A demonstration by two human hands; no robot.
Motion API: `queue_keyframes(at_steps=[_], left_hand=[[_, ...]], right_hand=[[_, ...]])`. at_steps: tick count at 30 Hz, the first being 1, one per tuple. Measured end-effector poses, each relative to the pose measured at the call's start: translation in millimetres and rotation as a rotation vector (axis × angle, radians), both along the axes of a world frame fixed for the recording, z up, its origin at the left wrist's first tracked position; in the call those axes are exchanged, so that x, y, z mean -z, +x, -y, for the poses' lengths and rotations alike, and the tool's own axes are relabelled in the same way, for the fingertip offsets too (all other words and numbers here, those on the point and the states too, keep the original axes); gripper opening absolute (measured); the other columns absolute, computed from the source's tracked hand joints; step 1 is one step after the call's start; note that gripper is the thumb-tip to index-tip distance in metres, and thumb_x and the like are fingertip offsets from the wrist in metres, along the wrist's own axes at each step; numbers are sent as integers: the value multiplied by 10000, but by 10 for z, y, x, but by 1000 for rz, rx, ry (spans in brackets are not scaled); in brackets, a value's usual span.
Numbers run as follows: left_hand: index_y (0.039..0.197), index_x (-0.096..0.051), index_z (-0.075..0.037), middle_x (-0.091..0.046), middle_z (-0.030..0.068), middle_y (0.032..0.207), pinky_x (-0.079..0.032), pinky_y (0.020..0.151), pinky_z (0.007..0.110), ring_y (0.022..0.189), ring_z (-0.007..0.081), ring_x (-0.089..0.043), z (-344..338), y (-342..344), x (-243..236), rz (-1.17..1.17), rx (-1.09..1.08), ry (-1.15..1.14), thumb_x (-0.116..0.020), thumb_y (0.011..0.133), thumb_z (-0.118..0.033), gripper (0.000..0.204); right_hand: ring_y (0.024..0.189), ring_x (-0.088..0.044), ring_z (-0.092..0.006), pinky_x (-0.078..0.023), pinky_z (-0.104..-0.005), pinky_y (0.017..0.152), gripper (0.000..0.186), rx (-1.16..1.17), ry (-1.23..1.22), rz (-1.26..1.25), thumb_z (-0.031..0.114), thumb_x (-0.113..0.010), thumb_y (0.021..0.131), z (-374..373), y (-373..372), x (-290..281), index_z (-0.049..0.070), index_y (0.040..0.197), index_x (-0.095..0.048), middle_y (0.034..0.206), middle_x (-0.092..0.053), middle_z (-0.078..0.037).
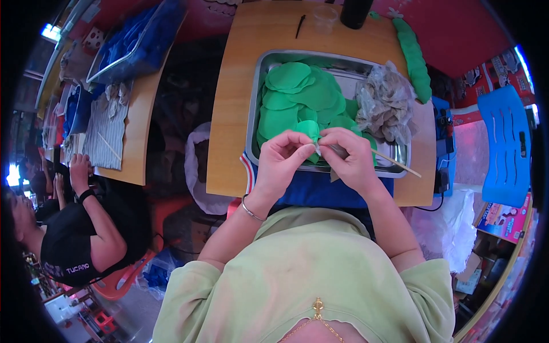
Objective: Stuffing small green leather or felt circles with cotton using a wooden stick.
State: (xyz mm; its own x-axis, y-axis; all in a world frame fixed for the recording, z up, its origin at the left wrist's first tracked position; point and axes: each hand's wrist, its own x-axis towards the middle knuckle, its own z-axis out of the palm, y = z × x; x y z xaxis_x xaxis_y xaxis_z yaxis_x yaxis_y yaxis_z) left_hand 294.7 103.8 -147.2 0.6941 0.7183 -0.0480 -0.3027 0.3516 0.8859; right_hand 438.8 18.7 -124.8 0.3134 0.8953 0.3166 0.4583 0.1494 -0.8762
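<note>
My left hand (289, 154) and my right hand (343, 157) pinch a small green fabric piece (307, 128) at a pale knot between them. A thin wooden stick (400, 164) extends rightward from within my right hand, which is closed around its near end. Both hands are over the front of a steel tray (252, 97) holding a loose pile of green round cut-outs (300, 91) and, on the right, a crumpled heap of greyish translucent pieces (384, 97). What my curled fingers cover is hidden.
The wooden table (229, 114) has a green roll (410, 57), black container (354, 11) and clear cup (325, 20). A blue stool (503, 146) stands right, a white sack (197, 188) left. A seated co-worker (91, 234) works at a side table with blue bins (128, 43).
</note>
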Motion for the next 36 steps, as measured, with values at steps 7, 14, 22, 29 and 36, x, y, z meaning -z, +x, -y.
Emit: queue_keyframes(at_steps=[7,14,22,29,36], left_hand=[[837,-644,-17,-590,5,752,-443,650,199,707,66,-557,51,57,-13,-165,-89,378,-689,794,-35,65],[840,-637,-9,-603,10,781,-441,696,213,744,72,-550,73,95,-17,-159,-143,227,-681,801,-43,68],[847,-625,-2,-613,1,807,-436,709,204,759,58,-543,163,152,-12,-67,-186,92,-673,815,-54,78],[793,-642,-59,-573,85,993,-403,866,345,974,223,-520,119,133,-59,-332,-345,603,-708,734,-74,91],[797,-622,-58,-528,99,1148,-342,990,372,1152,262,-464,108,144,-62,-283,-343,833,-704,740,-85,103]], right_hand=[[655,-618,-239,-453,-318,561,149,166,-91,319,49,-656,758,-67,-31,-27,44,852,-540,763,-616,-105],[730,-592,-160,-446,-302,620,215,-26,-590,-108,125,-614,821,-55,182,-66,29,982,-508,824,-596,-71],[868,-549,-118,-445,-275,760,323,-254,-564,-211,98,-576,835,9,314,-386,13,1133,-482,962,-559,-64],[915,-567,-340,-467,-398,736,318,-236,-416,629,81,-593,754,-76,261,-711,23,1055,-508,930,-579,-167],[831,-590,-347,-470,-423,702,237,-393,-382,776,8,-550,755,-147,299,-809,29,989,-522,843,-579,-154]])
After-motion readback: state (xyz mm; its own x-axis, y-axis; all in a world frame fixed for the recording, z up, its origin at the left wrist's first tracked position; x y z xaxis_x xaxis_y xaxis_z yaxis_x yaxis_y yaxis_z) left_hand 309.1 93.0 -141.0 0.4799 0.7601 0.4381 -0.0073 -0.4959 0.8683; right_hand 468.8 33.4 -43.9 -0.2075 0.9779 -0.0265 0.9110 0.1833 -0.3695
